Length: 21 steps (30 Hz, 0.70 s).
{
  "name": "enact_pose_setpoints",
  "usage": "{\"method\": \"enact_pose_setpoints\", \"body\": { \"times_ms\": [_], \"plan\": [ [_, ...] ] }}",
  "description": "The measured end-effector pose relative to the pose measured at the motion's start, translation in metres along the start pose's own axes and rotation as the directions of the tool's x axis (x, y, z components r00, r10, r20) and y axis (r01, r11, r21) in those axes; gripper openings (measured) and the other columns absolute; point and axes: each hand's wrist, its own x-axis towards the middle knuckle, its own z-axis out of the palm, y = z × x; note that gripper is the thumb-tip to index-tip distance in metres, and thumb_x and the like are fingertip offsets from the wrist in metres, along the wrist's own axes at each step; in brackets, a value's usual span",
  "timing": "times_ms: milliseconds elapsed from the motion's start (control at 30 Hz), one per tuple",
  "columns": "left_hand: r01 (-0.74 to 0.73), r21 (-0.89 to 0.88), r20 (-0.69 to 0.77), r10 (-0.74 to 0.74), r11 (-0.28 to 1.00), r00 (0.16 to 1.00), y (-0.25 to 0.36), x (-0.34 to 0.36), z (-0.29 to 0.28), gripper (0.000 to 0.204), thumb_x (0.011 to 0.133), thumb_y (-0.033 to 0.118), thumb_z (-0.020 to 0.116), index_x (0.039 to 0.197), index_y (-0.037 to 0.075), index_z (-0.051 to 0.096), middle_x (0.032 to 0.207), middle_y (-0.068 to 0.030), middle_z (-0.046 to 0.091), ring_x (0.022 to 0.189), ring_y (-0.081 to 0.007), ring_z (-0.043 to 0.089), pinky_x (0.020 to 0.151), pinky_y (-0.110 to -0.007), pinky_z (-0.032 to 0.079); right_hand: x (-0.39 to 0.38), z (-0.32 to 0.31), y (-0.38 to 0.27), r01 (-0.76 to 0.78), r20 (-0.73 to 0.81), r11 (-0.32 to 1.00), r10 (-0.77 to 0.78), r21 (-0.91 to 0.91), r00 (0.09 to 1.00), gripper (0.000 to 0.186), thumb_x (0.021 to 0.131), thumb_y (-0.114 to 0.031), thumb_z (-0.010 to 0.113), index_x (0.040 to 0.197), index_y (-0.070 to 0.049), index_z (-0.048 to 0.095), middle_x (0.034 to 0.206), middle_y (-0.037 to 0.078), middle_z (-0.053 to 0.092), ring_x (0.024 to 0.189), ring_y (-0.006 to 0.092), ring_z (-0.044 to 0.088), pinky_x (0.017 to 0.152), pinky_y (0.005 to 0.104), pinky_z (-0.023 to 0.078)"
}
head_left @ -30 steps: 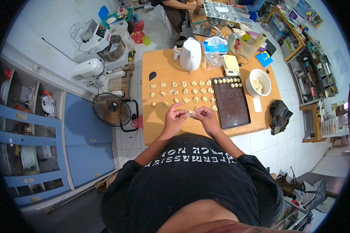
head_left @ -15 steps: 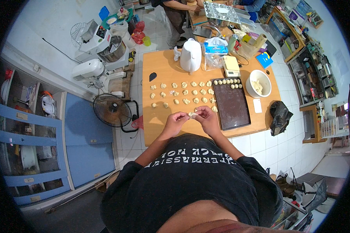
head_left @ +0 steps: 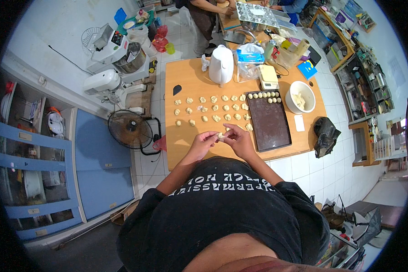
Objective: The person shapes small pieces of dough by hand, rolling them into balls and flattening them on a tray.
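Dough (head_left: 220,135), one piece, is pinched by left hand (head_left: 204,142) and right hand (head_left: 242,141); one tray (head_left: 271,126) holds nine balls (head_left: 260,95); desk (head_left: 186,147) has seven lumps (head_left: 213,99) in its far row; floor (head_left: 299,171) is tiled.

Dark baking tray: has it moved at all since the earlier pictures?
No. Judged against the wooden table, the dark baking tray keeps its place, its near end still close to the table's near edge.

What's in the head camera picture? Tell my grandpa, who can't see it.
A person's left hand and right hand hold a small piece of dough above a light-brown table. Beyond are rows of dough lumps; to the right, a white tub and a dark tray with dough balls.
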Motion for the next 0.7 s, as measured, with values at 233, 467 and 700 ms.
{"method": "enact_pose_setpoints", "body": {
  "times_ms": [233,467,700],
  "plan": [
    [-0.104,-0.023,0.082,0.105,0.994,0.991,0.009,0.001,-0.004,0.025,0.103,0.014,0.060,0.121,-0.002,0.066,0.106,-0.0026,0.070,0.088,-0.0079,0.060,0.079,-0.025,0.050,0.005,-0.003,0.019,-0.225,0.050,0.798,0.238,0.559,0.970,0.044,0.086,0.007,0.074,0.127,0.002,0.060,0.096,0.008,0.070,0.084,0.0141,0.067,0.076,0.0278,0.055],
    [-0.084,0.038,0.080,0.081,0.996,0.994,0.008,0.000,0.000,0.025,0.102,0.017,0.063,0.122,0.004,0.067,0.101,0.0013,0.068,0.084,-0.0057,0.055,0.074,-0.021,0.044,0.002,-0.005,0.020,-0.228,0.055,0.795,0.239,0.562,0.970,0.043,0.087,0.006,0.073,0.127,0.003,0.059,0.095,0.009,0.072,0.081,0.0137,0.067,0.075,0.0269,0.056],
    [-0.145,0.047,0.063,0.142,0.988,0.988,0.011,-0.004,0.006,0.030,0.103,0.017,0.060,0.130,0.005,0.061,0.111,0.0006,0.063,0.099,-0.0081,0.057,0.082,-0.025,0.046,0.001,-0.009,0.001,-0.265,0.104,0.686,0.268,0.678,0.958,0.044,0.089,0.005,0.071,0.130,-0.001,0.057,0.095,0.009,0.072,0.080,0.0149,0.067,0.073,0.0269,0.055]
  ]
}}
